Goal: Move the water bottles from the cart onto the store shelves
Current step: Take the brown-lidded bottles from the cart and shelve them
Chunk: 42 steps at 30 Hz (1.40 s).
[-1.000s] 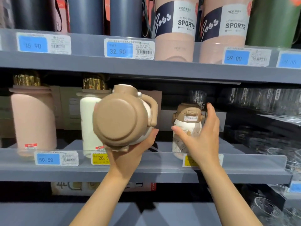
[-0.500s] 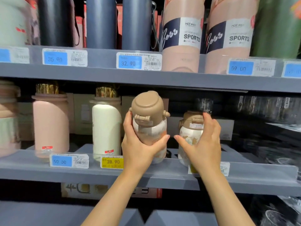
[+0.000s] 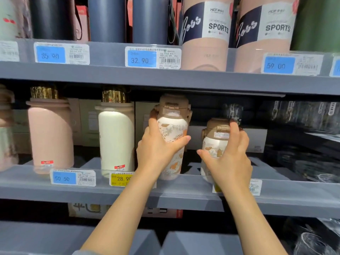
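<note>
Your left hand (image 3: 158, 150) wraps its fingers and thumb around the leafy bottle (image 3: 173, 137), upright on the shelf (image 3: 184, 192). Just right of that bottle, your right hand (image 3: 228, 159) curls around a second bottle (image 3: 215, 142), farther back.

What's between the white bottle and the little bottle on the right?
In the head view, the leaf-print bottle, gripped by the left hand, stands between the white bottle and the little bottle.

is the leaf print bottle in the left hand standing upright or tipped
Upright. The leaf print bottle has its brown lid on top, held by the left hand.
</note>
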Each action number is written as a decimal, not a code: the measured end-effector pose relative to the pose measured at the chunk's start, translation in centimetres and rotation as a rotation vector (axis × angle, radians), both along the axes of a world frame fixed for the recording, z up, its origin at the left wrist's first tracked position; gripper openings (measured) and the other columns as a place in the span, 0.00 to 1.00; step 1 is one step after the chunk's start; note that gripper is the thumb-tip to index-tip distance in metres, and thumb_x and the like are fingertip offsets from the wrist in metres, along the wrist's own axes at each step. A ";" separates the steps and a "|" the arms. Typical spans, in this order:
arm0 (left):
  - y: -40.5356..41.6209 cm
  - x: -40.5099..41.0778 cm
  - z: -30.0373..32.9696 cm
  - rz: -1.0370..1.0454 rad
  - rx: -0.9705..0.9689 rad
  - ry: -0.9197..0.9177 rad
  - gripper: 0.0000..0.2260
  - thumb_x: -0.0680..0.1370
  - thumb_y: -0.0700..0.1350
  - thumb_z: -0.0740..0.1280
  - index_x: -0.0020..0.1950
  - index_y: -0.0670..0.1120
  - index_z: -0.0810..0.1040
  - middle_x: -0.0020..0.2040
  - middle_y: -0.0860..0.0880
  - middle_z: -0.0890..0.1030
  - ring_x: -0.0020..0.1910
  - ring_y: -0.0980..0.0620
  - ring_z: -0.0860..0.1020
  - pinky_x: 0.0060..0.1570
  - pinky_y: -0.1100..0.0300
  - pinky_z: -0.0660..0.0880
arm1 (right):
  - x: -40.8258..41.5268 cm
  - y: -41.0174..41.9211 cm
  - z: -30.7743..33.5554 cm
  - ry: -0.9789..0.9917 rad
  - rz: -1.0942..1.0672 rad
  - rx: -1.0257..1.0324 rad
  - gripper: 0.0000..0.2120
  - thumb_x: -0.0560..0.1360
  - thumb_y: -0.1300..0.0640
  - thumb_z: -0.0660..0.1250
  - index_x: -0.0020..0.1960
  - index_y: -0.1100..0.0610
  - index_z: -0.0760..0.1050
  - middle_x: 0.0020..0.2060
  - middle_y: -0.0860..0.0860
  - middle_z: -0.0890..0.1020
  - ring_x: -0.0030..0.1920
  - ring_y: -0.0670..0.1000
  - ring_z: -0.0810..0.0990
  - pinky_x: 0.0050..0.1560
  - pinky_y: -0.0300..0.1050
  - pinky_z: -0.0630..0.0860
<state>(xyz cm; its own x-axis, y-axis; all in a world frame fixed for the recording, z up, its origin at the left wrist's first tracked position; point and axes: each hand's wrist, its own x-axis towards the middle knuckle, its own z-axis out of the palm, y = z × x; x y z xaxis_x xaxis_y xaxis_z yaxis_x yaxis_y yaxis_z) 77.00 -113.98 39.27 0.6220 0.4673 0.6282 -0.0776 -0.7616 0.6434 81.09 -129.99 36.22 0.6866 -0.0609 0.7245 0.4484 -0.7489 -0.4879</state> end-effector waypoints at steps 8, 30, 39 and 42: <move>0.0 0.3 -0.3 0.073 -0.059 -0.008 0.40 0.66 0.69 0.70 0.67 0.45 0.62 0.62 0.46 0.75 0.58 0.45 0.75 0.49 0.53 0.72 | 0.1 -0.2 0.0 0.012 0.072 0.040 0.52 0.66 0.43 0.76 0.77 0.47 0.44 0.70 0.54 0.62 0.60 0.60 0.74 0.52 0.55 0.74; -1.6 -1.6 -3.2 0.139 0.254 -0.118 0.51 0.64 0.72 0.65 0.74 0.59 0.36 0.63 0.46 0.74 0.54 0.41 0.78 0.41 0.48 0.76 | -0.2 -0.1 0.3 0.121 0.039 -0.098 0.56 0.66 0.40 0.74 0.76 0.44 0.35 0.69 0.54 0.63 0.56 0.60 0.77 0.48 0.51 0.74; -1.3 -1.5 -4.0 0.144 0.294 -0.132 0.50 0.62 0.70 0.66 0.76 0.57 0.44 0.61 0.44 0.77 0.47 0.40 0.81 0.34 0.52 0.75 | -0.4 -0.2 0.2 0.132 0.043 -0.111 0.56 0.66 0.39 0.73 0.76 0.44 0.34 0.69 0.54 0.61 0.56 0.60 0.77 0.43 0.47 0.67; -1.5 -1.5 -4.2 0.162 0.295 -0.124 0.50 0.62 0.71 0.65 0.76 0.58 0.42 0.62 0.45 0.76 0.49 0.40 0.80 0.34 0.52 0.74 | -0.4 -0.4 0.2 0.125 0.055 -0.118 0.56 0.66 0.37 0.73 0.76 0.44 0.34 0.69 0.53 0.62 0.56 0.59 0.77 0.44 0.48 0.71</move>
